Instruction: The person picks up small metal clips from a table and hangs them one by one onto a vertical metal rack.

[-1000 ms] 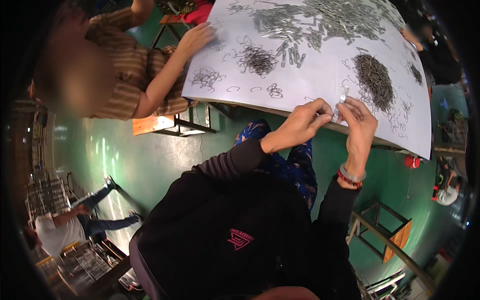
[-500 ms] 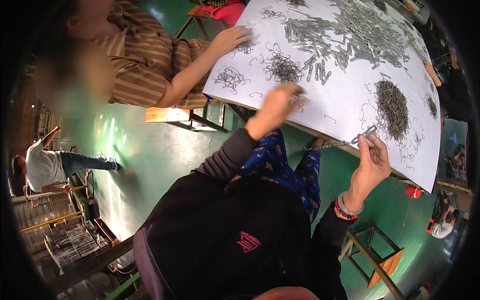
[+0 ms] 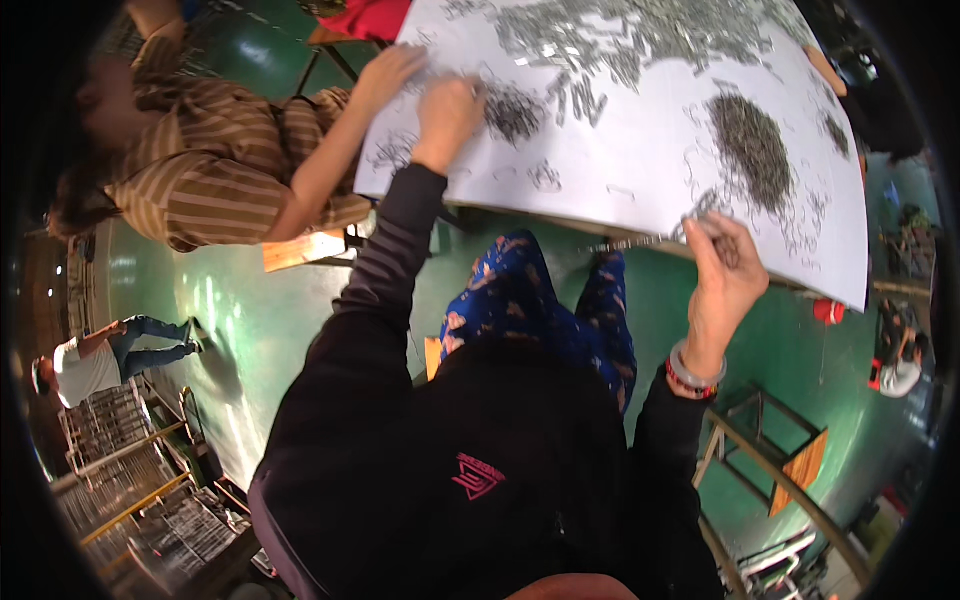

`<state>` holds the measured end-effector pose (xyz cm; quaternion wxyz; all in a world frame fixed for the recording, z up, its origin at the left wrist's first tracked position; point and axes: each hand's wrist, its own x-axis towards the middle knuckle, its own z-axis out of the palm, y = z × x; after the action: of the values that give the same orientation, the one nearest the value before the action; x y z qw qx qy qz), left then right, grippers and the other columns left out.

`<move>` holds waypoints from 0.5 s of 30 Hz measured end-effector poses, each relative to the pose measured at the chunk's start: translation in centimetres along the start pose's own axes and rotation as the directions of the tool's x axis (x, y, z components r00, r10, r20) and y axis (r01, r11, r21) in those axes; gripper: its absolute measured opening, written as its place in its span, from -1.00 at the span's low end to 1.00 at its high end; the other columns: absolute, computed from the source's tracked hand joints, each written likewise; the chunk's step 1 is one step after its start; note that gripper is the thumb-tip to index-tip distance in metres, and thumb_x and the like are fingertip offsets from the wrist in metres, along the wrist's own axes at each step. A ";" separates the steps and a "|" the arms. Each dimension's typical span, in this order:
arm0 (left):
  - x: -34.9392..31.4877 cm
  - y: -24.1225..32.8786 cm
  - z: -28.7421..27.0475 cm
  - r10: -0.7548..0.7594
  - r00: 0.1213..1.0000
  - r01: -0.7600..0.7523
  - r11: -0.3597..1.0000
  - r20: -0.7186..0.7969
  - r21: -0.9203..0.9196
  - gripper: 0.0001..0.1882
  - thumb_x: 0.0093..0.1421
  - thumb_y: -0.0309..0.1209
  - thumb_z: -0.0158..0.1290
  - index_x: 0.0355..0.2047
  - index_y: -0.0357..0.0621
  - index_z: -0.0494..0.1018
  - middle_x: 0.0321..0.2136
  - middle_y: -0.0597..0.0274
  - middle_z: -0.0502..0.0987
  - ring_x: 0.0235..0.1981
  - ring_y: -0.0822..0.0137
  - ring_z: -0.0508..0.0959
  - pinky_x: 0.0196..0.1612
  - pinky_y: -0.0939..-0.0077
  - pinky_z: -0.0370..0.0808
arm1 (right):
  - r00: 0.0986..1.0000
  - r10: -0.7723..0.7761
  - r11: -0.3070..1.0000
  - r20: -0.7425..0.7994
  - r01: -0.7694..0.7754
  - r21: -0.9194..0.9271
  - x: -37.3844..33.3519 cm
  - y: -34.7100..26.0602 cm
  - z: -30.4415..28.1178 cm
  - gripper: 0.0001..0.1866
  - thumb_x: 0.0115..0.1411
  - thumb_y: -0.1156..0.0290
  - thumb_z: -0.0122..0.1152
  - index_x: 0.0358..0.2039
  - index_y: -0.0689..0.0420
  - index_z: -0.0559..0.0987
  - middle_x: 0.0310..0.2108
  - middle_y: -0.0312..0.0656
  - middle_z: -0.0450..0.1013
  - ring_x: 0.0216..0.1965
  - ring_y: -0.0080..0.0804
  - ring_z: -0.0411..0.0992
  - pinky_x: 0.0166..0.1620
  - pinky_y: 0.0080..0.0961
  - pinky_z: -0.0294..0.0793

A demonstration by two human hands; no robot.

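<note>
My left hand (image 3: 447,122) is stretched over the white tabletop (image 3: 590,205), beside a dark pile of bent wire hooks (image 3: 515,114); its fingertips are blurred, so any object in them is hidden. Pinched at the table's near edge, my right hand (image 3: 725,268) holds a thin chain-like metal strip (image 3: 632,243). The strip sticks out leftward past the edge, and a bit of metal also shows beyond the fingertips. A bracelet (image 3: 692,375) circles that wrist. Farther right lies a larger heap of dark hooks (image 3: 750,150).
Flat metal pieces (image 3: 610,35) spread across the far table. At left, a person in a striped shirt (image 3: 215,190) rests a hand (image 3: 385,78) on the table close to mine. A wooden stool (image 3: 798,470) stands at lower right. Another person (image 3: 90,365) is at far left.
My left hand has moved left and away from me, past the hook pile toward the neighbour's hand. My right hand keeps hold of the metal strip. The view has shifted.
</note>
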<state>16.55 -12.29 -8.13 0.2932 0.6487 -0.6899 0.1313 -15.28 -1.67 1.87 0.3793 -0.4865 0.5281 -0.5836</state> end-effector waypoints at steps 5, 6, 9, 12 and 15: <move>3.3 1.8 0.6 -0.058 0.996 0.071 0.971 0.061 -0.229 -0.79 0.09 -0.39 0.00 -0.40 -0.31 0.51 -0.53 -0.01 0.53 -0.55 0.17 0.53 -0.43 0.35 0.47 | 0.999 -0.025 0.998 0.021 0.024 0.059 -0.3 0.8 -0.7 -0.81 -0.05 0.68 0.29 -0.35 0.36 0.53 -0.49 -0.22 0.48 -0.45 -0.63 0.41 -0.34 -0.76 0.39; 3.4 3.0 1.6 -0.052 0.995 0.082 0.913 0.085 -0.400 -0.79 0.11 -0.39 -0.01 -0.37 -0.31 0.51 -0.55 0.05 0.52 -0.55 0.27 0.51 -0.44 0.38 0.43 | 0.999 -0.038 0.997 0.025 0.037 0.068 -0.4 1.0 -0.6 -0.81 -0.04 0.67 0.28 -0.35 0.35 0.54 -0.49 -0.22 0.48 -0.45 -0.63 0.40 -0.34 -0.76 0.39; 2.0 9.5 -2.0 0.003 0.935 0.271 0.639 0.355 -0.720 -0.75 0.15 -0.37 -0.03 -0.29 -0.35 0.47 -0.60 0.17 0.50 -0.58 0.42 0.49 -0.47 0.51 0.41 | 0.999 -0.049 0.993 0.024 0.046 0.108 -0.8 2.1 -0.6 -0.78 -0.04 0.67 0.29 -0.32 0.35 0.54 -0.48 -0.22 0.48 -0.46 -0.63 0.40 -0.34 -0.75 0.39; 0.4 13.1 -3.5 0.141 0.912 0.312 0.370 0.385 -0.875 -0.79 0.15 -0.41 0.03 -0.36 -0.37 0.49 -0.39 0.01 0.56 -0.50 0.29 0.57 -0.39 0.53 0.51 | 1.000 -0.018 0.991 0.007 0.017 0.134 -1.3 3.6 -0.9 -0.75 -0.03 0.65 0.29 -0.28 0.35 0.54 -0.48 -0.23 0.49 -0.46 -0.64 0.40 -0.35 -0.75 0.38; -1.7 17.3 -8.0 0.225 0.838 0.492 0.084 0.497 -0.867 -0.75 0.15 -0.40 0.07 -0.31 -0.42 0.48 -0.40 0.12 0.55 -0.37 0.38 0.57 -0.27 0.60 0.52 | 1.000 0.010 0.993 0.016 -0.011 0.120 -1.9 4.6 -0.8 -0.75 -0.01 0.64 0.27 -0.25 0.33 0.55 -0.47 -0.24 0.50 -0.46 -0.66 0.39 -0.36 -0.76 0.38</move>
<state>1.55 -4.23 0.73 0.4638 0.3508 -0.5765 -0.5740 -15.90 -0.35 -3.01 0.4150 -0.4646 0.4917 -0.6084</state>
